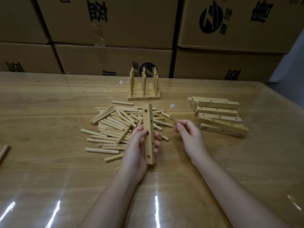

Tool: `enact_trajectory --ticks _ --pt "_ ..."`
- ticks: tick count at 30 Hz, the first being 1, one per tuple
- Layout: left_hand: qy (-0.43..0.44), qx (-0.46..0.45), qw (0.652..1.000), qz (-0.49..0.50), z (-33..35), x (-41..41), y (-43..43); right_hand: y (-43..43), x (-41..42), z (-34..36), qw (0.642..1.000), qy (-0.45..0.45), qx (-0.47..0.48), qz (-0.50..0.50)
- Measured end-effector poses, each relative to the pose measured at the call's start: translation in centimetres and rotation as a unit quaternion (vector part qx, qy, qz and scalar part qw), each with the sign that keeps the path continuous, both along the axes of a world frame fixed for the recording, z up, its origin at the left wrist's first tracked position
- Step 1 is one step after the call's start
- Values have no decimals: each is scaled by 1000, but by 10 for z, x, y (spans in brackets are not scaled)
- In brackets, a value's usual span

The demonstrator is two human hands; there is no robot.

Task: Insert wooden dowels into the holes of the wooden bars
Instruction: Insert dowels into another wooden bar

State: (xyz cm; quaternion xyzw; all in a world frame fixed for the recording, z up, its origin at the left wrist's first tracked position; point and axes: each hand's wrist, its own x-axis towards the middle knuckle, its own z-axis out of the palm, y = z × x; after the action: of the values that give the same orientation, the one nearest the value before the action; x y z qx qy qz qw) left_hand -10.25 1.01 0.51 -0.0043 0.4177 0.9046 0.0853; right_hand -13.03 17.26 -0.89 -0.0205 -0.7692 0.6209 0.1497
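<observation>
A pale, square-section wooden bar is gripped by the left hand, whose fingers are curled round its lower half. The bar is held above the bench, its far end pointing away from the person. Round holes are seen on two of its smooth faces; one is partly covered by the thumb.

A round dowel is pinched between thumb and forefinger of the right hand. Only its far end is shown, slightly blurred; the rest is hidden behind the fingers. It is held just to the right of the bar and apart from it.

Beyond and to the left of the left hand, a loose pile of dowels is spread on the bench, the plain cylindrical rods crossed at many angles; part of the pile is hidden by the hand and bar. Beyond the right hand and to its right, a stack of bars is laid, each drilled with holes. Farther off, beyond both hands, a finished rack is stood, made of bars set side by side with dowels upright in them.

The bench is of grained wood under a glossy, reflective cover. One stray rod, far left of the left hand, is cut off by the frame edge. Printed cardboard boxes are stacked behind the bench.
</observation>
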Motion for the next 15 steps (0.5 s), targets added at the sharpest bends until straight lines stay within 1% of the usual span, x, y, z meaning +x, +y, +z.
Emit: enact_trajectory --ticks 6,11,15 --pt "49 -13 998 -30 -3 0 0 0 0 0 1000 -8 1 -8" --pt "67 62 995 -36 -1 1 -1 0 1 2 1000 -3 3 -7" --pt "64 57 996 -25 4 3 -3 -1 1 3 1000 -2 0 -10"
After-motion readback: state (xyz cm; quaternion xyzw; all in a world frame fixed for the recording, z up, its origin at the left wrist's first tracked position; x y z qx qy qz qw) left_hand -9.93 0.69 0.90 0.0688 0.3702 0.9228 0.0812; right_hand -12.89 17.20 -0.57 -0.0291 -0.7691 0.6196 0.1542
